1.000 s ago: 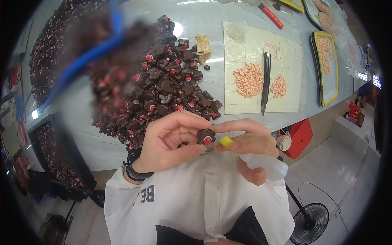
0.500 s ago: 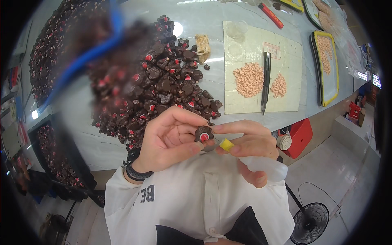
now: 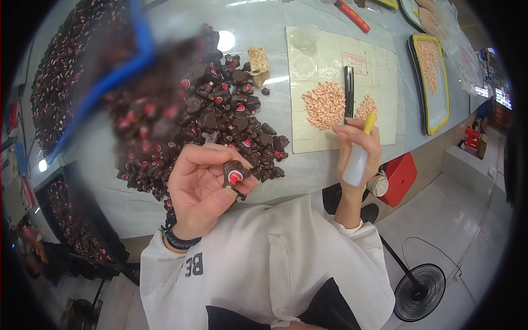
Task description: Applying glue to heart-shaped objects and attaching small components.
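Observation:
Beside the pile of dark brown figures [image 3: 220,115], my left hand [image 3: 192,190] pinches one small dark brown figure [image 3: 235,176] with a round red-and-white patch facing up. My right hand [image 3: 374,144] is over the near edge of a pale board [image 3: 313,142]. In its grip is a small translucent white squeeze bottle [image 3: 356,166] with a yellow cap [image 3: 369,123], cap end pointing away from me. Its fingertips are at the near end of a black pen-like tool [image 3: 349,88]. On either side of that tool lie heaps of tiny pink pieces [image 3: 323,104].
A blurred blue-edged holder [image 3: 113,82] of dark figures looms at upper left. More figures cover the far left table. A yellow-rimmed tray [image 3: 438,124] holds pink pieces at right. A red marker [image 3: 352,15] lies at the back. Below the table are a red box [image 3: 400,179] and a fan [image 3: 419,291].
My right hand has moved away from the figure, up and right to the board, with the bottle turned. My left hand has shifted slightly left, still pinching the figure.

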The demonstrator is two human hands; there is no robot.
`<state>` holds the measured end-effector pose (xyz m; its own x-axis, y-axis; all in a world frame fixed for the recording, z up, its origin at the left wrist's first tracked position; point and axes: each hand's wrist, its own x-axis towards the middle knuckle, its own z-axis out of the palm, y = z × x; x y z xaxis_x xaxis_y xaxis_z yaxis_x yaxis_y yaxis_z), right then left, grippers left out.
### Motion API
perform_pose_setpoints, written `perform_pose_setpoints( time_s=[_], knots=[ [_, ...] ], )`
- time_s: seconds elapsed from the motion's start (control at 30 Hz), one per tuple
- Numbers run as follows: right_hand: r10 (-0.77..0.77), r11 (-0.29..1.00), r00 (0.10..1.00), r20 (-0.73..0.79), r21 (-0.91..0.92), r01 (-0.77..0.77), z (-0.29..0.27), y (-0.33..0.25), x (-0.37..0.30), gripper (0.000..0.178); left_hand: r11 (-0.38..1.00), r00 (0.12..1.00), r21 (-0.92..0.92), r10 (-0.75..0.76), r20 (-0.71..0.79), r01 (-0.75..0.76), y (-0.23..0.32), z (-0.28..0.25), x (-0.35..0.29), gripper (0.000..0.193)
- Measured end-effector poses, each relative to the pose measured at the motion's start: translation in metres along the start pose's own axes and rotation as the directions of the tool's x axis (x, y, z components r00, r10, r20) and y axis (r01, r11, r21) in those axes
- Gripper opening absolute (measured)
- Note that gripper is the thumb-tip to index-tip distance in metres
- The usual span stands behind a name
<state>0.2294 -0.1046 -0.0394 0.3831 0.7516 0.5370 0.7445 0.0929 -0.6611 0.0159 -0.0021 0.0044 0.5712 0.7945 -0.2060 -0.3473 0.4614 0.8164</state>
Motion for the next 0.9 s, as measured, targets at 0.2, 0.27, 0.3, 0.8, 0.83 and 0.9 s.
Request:
perform_pose_setpoints(
  time_s=[0.2, 0.27, 0.3, 0.8, 0.83, 0.9],
  knots=[
    [-0.016, 0.967, 0.989, 0.145, -0.249, 0.052, 0.019, 0.003, 0.003, 0.041, 0.981, 0.981, -0.192, 0.046, 0.189, -0.009, -0.003, -0.012, 0.001, 0.036],
    [-0.030, 0.961, 0.985, 0.171, -0.267, 0.076, 0.020, 0.006, 0.004, 0.042, 0.983, 0.981, -0.181, 0.050, 0.190, -0.015, -0.003, -0.012, 0.002, 0.035],
    [-0.044, 0.954, 0.979, 0.199, -0.284, 0.100, 0.020, 0.007, 0.004, 0.042, 0.982, 0.980, -0.189, 0.040, 0.197, -0.002, -0.003, -0.010, 0.003, 0.035],
    [-0.020, 0.972, 0.981, 0.191, -0.227, 0.063, 0.021, 0.009, 0.004, 0.041, 0.984, 0.958, -0.167, -0.018, 0.286, 0.068, -0.001, -0.009, 0.001, 0.034],
    [-0.019, 0.971, 0.982, 0.189, -0.230, 0.063, 0.021, 0.009, 0.004, 0.041, 0.984, 0.960, -0.163, -0.021, 0.281, 0.069, -0.001, -0.008, 0.001, 0.033],
    [-0.018, 0.983, 0.992, 0.129, -0.179, 0.041, 0.022, 0.010, 0.003, 0.037, 0.985, 0.952, -0.160, -0.008, 0.306, 0.060, -0.004, -0.008, 0.001, 0.035]
  ],
)
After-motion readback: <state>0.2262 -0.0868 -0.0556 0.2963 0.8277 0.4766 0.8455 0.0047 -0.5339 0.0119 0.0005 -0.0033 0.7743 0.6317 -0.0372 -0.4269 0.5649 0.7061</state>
